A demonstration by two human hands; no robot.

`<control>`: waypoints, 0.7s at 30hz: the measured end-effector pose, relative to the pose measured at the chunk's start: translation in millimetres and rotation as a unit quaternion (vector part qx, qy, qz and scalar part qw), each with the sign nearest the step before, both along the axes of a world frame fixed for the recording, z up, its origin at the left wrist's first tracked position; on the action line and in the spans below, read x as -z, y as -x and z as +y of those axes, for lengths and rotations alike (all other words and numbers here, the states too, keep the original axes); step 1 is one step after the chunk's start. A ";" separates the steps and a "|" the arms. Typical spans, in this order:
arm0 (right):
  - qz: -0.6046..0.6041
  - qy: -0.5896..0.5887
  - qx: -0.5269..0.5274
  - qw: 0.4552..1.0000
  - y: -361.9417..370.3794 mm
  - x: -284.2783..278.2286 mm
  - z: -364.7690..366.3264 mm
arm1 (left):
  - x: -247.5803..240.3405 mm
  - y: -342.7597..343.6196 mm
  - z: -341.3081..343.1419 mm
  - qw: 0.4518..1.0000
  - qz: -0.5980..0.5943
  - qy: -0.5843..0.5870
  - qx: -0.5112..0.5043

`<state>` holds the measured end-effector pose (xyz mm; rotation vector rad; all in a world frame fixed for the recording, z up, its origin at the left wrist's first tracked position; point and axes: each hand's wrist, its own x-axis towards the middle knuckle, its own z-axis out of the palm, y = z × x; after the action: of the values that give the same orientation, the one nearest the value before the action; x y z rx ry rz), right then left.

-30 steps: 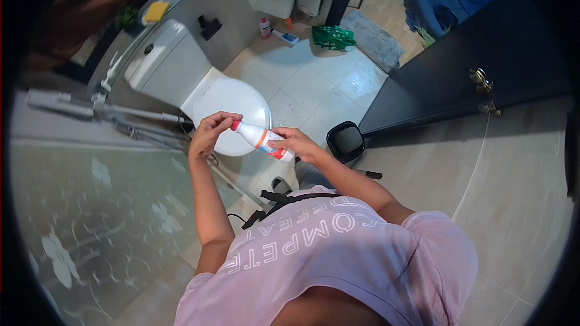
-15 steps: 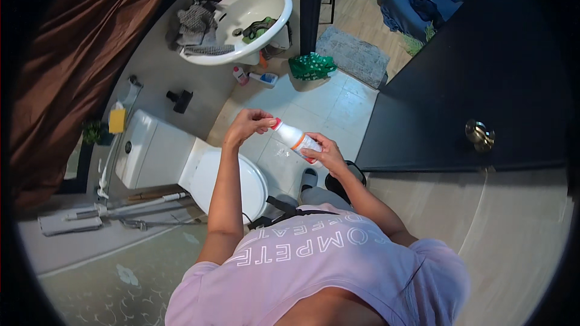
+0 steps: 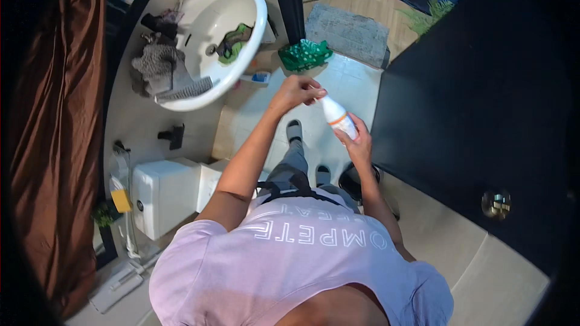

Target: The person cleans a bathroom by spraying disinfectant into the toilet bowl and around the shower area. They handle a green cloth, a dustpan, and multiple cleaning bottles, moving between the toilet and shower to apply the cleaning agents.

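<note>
A white plastic bottle [image 3: 334,110] with an orange band hangs tilted in front of me, its neck toward the upper left. My right hand [image 3: 358,140] wraps round its lower body, the thumb across the near side. At the bottle's top, the fingertips of my left hand [image 3: 296,93] are pinched together over the cap, which they mostly hide. Both hands are above the light tiled floor [image 3: 353,81], to the right of the washbasin.
On the left stands a white washbasin [image 3: 261,15] with grey cloths [image 3: 160,63] on its rim and a green cloth [image 3: 232,48] inside. Below it is the toilet [image 3: 163,196]. A green dotted cloth [image 3: 304,54] lies by a grey mat [image 3: 347,33]. The dark door [image 3: 459,102] flanks me at right.
My view has shifted nearer the washbasin, and one foot has come forward. Both hands have moved away from the toilet with the bottle, keeping their hold on its body and cap.
</note>
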<state>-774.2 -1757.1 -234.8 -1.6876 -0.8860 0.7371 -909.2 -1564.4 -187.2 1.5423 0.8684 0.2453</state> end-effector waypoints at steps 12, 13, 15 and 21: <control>0.454 0.023 -0.060 0.889 -5.8 -43.7 180.2 | -39.3 11.9 181.8 0.975 -0.191 0.021 0.113; 0.487 0.023 -0.065 0.871 -4.8 -44.6 192.0 | -43.7 15.7 193.8 0.964 -0.232 0.043 0.124; 0.337 -0.004 -0.055 0.940 0.2 -42.0 215.2 | -49.5 20.6 212.7 0.979 -0.195 0.019 0.050; -0.185 -0.040 -0.045 0.981 15.6 -64.8 270.0 | -42.4 27.0 242.0 0.997 -0.012 -0.002 -0.078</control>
<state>-789.9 -1487.0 -170.0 -1.7511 -1.2401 0.4429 -936.2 -1322.4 -144.8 1.4736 0.9724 0.3777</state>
